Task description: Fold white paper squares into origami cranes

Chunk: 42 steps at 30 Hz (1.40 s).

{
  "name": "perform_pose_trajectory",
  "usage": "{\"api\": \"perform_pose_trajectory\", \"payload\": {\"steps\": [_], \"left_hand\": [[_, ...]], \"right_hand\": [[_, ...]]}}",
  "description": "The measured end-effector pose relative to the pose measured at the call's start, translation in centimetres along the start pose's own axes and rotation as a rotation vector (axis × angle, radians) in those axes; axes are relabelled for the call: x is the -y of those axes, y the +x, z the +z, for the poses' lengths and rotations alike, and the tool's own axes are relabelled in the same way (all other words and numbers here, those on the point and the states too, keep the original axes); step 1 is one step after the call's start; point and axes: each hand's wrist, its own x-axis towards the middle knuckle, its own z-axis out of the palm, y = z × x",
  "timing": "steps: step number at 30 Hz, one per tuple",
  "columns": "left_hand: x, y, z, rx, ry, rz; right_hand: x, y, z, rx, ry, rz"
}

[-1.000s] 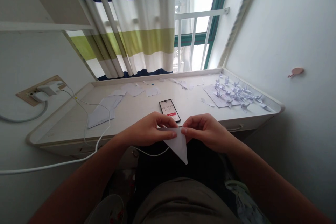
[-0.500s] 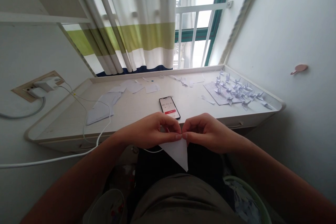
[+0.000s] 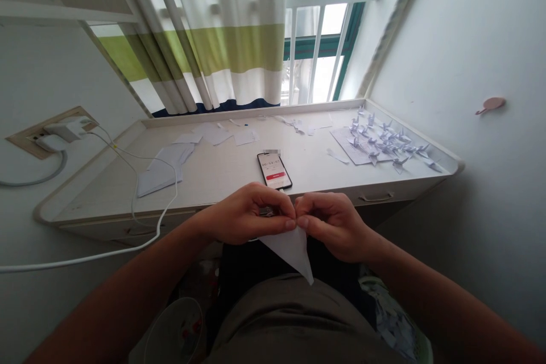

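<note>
A folded white sheet of paper (image 3: 294,250) hangs point-down over my lap, just in front of the desk edge. My left hand (image 3: 251,213) pinches its upper edge between thumb and index finger. Right beside it, my right hand (image 3: 330,222) pinches the same upper corner, so the two sets of fingertips nearly touch. My fingers hide the top fold. Beyond my hands a phone (image 3: 274,170) with a running timer lies on the desk.
The white desk (image 3: 222,170) carries loose paper sheets (image 3: 164,168) at left and several folded paper cranes (image 3: 375,139) at right. A white cable (image 3: 160,224) crosses the left side. Below stand a bin (image 3: 174,330) at left and a green-rimmed basket (image 3: 424,347) of paper scraps at right.
The view has tilted slightly downward. Both hands keep their pinch, and the paper's lower tip has swung a little to the right.
</note>
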Motion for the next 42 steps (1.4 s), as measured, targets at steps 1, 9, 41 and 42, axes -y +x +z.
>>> {"api": "perform_pose_trajectory", "payload": {"steps": [1, 9, 41, 42], "left_hand": [[0.1, -0.1, 0.0, -0.004, -0.005, -0.002], [0.1, -0.3, -0.2, -0.052, -0.048, -0.039], [-0.6, 0.6, -0.7, 0.125, -0.287, -0.152], [-0.4, 0.6, -0.7, 0.123, -0.307, -0.151]], "right_hand": [[-0.1, -0.1, 0.1, -0.010, 0.024, 0.008], [-0.1, 0.5, 0.2, -0.033, 0.264, 0.126], [-0.1, -0.9, 0.7, 0.083, 0.331, 0.032], [-0.1, -1.0, 0.8, 0.070, 0.347, 0.042]]}}
